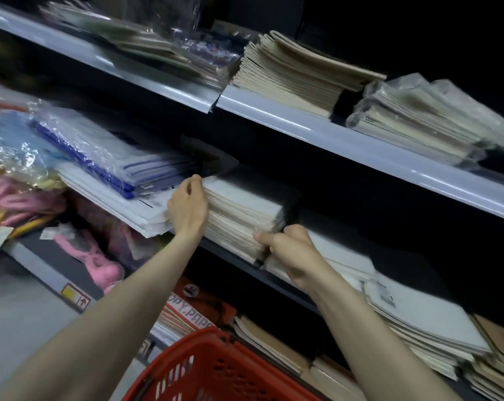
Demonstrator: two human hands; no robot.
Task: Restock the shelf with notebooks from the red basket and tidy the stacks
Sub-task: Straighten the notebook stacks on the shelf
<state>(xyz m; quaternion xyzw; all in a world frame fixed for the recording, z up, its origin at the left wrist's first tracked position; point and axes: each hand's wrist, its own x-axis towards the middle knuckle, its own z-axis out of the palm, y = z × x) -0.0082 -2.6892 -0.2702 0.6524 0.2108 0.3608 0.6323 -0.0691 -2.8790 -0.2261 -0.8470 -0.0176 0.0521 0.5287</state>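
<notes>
Currently left grip grasps notebook stack, right grip pinches its corner; box below reads "PY.PAPE".

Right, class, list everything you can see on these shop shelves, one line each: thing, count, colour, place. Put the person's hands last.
middle notebook stack: one, white and cream, middle shelf, between the hands
neighbouring stack: one, white, middle shelf, to its right
blue-edged wrapped packs: a few, blue and clear, middle shelf, left
cream notebooks: one stack, cream, top shelf, centre
wrapped stacks: about two, cream in clear plastic, top shelf, right
red basket: one, red, bottom centre
brown notebooks: several, brown, bottom shelf
pink items: blurred, pink, far left
left hand: grips the middle stack's left edge
right hand: grips its right front corner
</notes>
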